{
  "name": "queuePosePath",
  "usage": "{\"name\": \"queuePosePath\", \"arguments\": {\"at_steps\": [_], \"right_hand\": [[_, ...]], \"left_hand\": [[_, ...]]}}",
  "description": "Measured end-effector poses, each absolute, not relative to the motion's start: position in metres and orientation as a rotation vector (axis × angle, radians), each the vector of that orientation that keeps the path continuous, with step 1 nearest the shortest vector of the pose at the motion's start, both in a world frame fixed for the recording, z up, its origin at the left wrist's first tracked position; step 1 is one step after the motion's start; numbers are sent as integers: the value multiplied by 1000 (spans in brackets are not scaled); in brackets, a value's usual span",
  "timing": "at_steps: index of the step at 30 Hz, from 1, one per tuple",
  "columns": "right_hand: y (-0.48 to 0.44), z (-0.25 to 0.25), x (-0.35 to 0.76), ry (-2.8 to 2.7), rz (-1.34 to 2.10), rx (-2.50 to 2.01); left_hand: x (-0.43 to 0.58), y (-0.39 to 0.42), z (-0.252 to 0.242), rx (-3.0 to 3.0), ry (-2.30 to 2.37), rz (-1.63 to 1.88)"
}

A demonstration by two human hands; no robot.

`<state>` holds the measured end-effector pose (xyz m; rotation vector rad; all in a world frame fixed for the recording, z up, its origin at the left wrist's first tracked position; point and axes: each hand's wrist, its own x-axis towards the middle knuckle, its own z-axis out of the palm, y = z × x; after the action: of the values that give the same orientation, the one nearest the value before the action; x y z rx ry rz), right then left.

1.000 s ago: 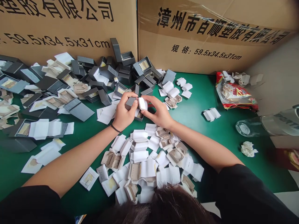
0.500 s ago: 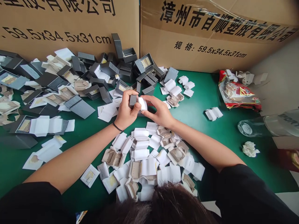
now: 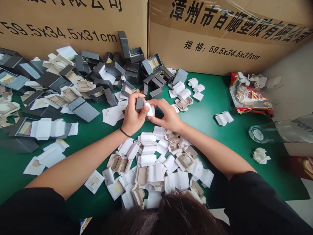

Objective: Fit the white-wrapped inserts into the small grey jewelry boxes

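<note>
At the middle of the table, my left hand is closed around a small dark grey box. My right hand pinches a white folded card insert at the box, and my left thumb presses on it from the other side. Whether the insert is partly inside the box is hidden by my fingers. Below my hands lies a pile of white and grey-brown folded card inserts. Beyond them is a heap of dark grey boxes, several with lids open.
Two large cardboard cartons stand along the back of the green table. At the right are a red snack bag, a clear bottle and crumpled paper. More boxes and inserts cover the left side.
The white insert between my hands has turned and bent slightly. Both hands stay almost in place, and the view has shifted a little.
</note>
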<state>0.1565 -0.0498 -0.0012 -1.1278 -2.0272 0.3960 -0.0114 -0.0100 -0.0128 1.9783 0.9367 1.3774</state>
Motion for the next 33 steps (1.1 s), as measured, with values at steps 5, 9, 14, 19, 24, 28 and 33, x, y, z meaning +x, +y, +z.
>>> {"name": "queuePosePath", "arguments": {"at_steps": [5,9,14,19,24,28,33], "right_hand": [[-48,-7,156,-1939,545,-1179],[-49,-8,156,-1930,618,-1202],[-50,-5,157,-1959,573,-1227],[-51,-6,156,-1990,494,-1206],[-49,-11,156,-1991,337,-1131],[-46,-15,158,-2101,126,-1044],[-44,-16,160,-2163,56,-982]], "left_hand": [[-12,-9,-13,1964,940,1360],[-12,-7,-13,1958,957,1386],[-12,-5,-13,1937,962,1422],[-12,-5,-13,1960,919,1382],[-11,-6,-13,1996,905,1327],[-11,-6,-12,2006,901,1309],[-11,-5,-13,1997,908,1295]]}}
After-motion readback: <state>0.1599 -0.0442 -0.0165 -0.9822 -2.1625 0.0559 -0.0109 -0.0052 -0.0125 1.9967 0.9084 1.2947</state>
